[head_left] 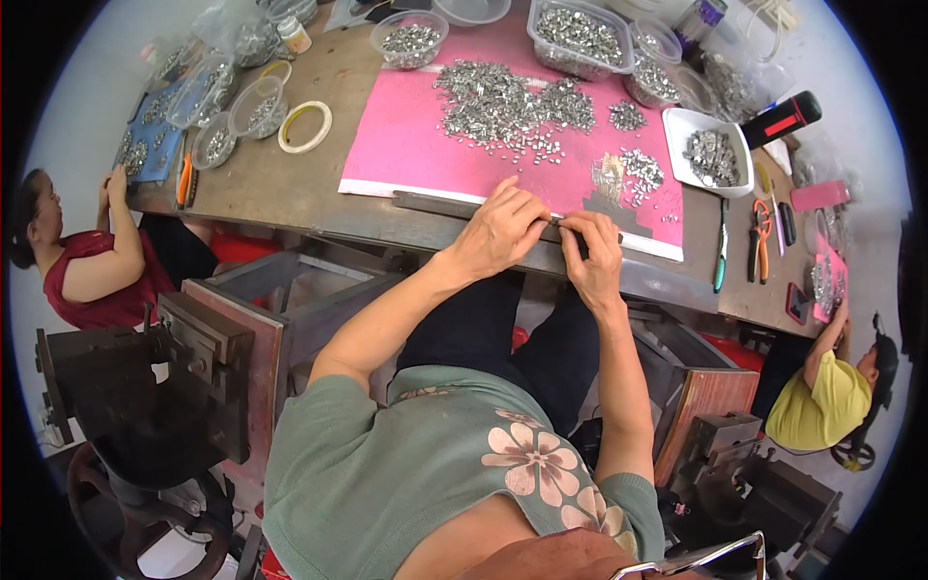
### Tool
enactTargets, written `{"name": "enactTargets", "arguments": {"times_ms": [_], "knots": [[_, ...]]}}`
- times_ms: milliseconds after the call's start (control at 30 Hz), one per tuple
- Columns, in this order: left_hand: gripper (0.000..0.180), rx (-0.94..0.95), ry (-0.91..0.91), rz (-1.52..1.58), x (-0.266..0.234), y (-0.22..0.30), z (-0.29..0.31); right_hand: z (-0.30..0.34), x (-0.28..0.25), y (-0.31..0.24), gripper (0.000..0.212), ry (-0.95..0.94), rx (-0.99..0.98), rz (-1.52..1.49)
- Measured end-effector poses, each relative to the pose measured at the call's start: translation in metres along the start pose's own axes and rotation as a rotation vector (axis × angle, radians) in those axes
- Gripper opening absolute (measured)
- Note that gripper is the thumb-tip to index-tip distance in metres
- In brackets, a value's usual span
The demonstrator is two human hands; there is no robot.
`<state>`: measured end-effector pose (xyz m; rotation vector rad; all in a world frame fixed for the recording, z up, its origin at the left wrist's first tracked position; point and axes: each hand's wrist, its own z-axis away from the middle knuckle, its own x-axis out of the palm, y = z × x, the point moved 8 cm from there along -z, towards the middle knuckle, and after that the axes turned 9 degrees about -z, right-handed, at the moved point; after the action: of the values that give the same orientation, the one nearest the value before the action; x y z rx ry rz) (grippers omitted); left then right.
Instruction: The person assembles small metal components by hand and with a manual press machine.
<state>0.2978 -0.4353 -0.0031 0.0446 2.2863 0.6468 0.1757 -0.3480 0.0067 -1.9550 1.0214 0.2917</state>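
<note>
A small bottle with a pale label (293, 36) stands near the worktop's (280, 184) far left corner; no signs or screens.

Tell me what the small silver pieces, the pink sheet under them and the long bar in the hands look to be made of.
Small silver pieces: likely metal, bright and shiny, glinting in the heap.
Pink sheet: seemingly paper or thin card, matte, flat, with a white edge strip; could be plastic.
Long bar: probably dull dark metal, grey and unreflective, pinched by the left hand and right hand.
</note>
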Motion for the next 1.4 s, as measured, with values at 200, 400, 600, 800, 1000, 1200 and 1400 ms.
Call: {"name": "enactTargets", "arguments": {"times_ms": [200,400,600,800,1000,1200,1400], "knots": [[0.013,0.005,-0.006,-0.04,0.002,0.002,0.002,-0.001,0.002,0.003,0.016,0.003,0.014,-0.011],[0.012,-0.061,0.066,-0.069,-0.007,0.0,0.002,-0.002,0.006,-0.001,0.018,-0.03,-0.014,0.061],[0.006,-0.178,0.155,-0.295,-0.044,-0.05,-0.017,-0.031,0.015,0.005,0.012,-0.046,0.028,0.03],[0.008,-0.144,0.067,-0.419,-0.033,-0.074,-0.029,-0.07,0.059,0.01,0.008,-0.11,-0.05,0.142],[0.008,-0.133,0.049,-0.446,-0.025,-0.081,-0.031,-0.07,0.069,0.016,0.008,-0.165,-0.007,0.221],[0.007,-0.121,0.078,-0.451,-0.028,-0.079,-0.031,-0.071,0.07,0.034,0.007,-0.162,0.157,0.048],[0.007,-0.154,0.139,-0.38,-0.039,-0.053,-0.021,-0.072,0.075,0.022,0.008,-0.168,-0.016,0.178]]}}
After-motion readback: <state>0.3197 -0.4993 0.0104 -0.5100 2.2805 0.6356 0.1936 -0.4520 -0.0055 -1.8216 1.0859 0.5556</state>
